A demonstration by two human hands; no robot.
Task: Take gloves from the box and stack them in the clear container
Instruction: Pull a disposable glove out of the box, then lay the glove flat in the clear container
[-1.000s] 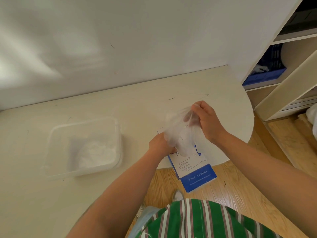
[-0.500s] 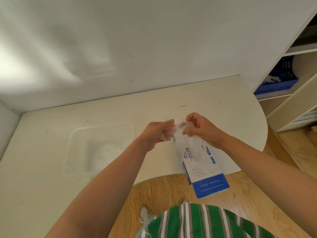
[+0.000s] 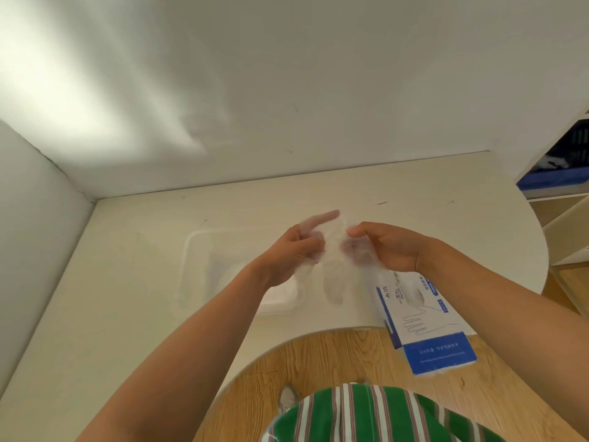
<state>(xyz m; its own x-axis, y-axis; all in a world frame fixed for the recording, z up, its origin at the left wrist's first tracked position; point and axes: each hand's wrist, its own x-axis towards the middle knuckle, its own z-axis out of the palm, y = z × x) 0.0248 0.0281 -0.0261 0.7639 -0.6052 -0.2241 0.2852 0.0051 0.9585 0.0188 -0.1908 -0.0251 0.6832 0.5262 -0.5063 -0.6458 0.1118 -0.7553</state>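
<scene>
Spreading one glove (image 3: 334,275) between both hands

The box (image 3: 424,323) lies on the counter (image 3: 143,314) under my right wrist. My right hand (image 3: 392,247) and left hand (image 3: 293,253) each pinch the glove's top so it hangs flat for stacking. The clear container (image 3: 197,250) waits beneath my left hand. My left forefinger has since straightened.

Both bare forearms are extending from the bottom corners of the frame and converging near its centre. The left hand (image 3: 291,252) is sitting just left of centre, its index finger pointing up and to the right while the other fingers are curling onto a thin clear glove (image 3: 333,279). The right hand (image 3: 393,247) is sitting just right of centre, thumb pointing left above curled fingers, pinching the same glove. The hands are almost touching, with the wrists roughly level.
</scene>
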